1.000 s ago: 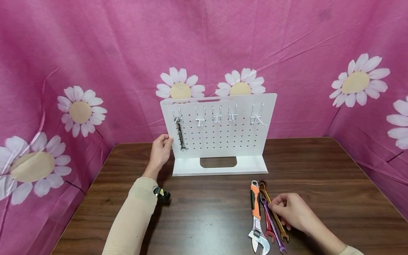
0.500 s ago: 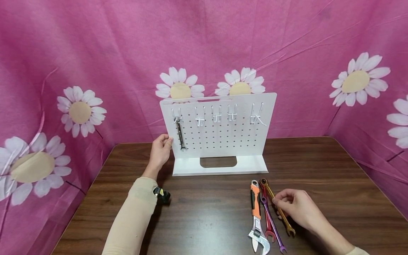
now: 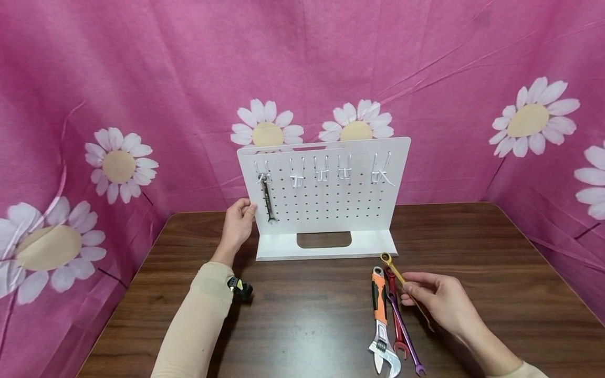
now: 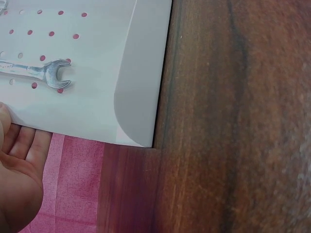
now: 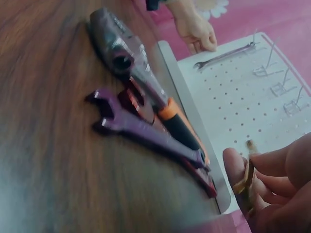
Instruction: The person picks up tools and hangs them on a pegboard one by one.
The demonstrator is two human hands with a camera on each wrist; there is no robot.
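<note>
My left hand [image 3: 238, 223] grips the left edge of the white pegboard [image 3: 326, 205], its thumb on the front; the left wrist view shows the fingers behind the edge. From the leftmost hook hangs a silver wrench [image 3: 268, 199]. My right hand [image 3: 446, 304] pinches a gold wrench [image 3: 397, 273] by its shaft, ring end up and to the left, beside the other tools. Left of that hand lie a purple wrench [image 3: 405, 333], a red wrench [image 3: 400, 344] partly under it, and an orange-handled adjustable wrench [image 3: 379, 302]. In the right wrist view the purple wrench [image 5: 146, 133] is nearest the camera.
Several white wire hooks [image 3: 322, 170] line the upper pegboard. The board's base [image 3: 279, 252] rests on the dark wooden table [image 3: 293, 315]. A pink cloth with daisies [image 3: 198, 105] hangs behind and at both sides. A black wrist device [image 3: 241, 289] sits at the left sleeve.
The gold wrench has risen off the table in my right hand, and its ring end has shifted toward the pegboard's base. The left hand has stayed on the board's edge.
</note>
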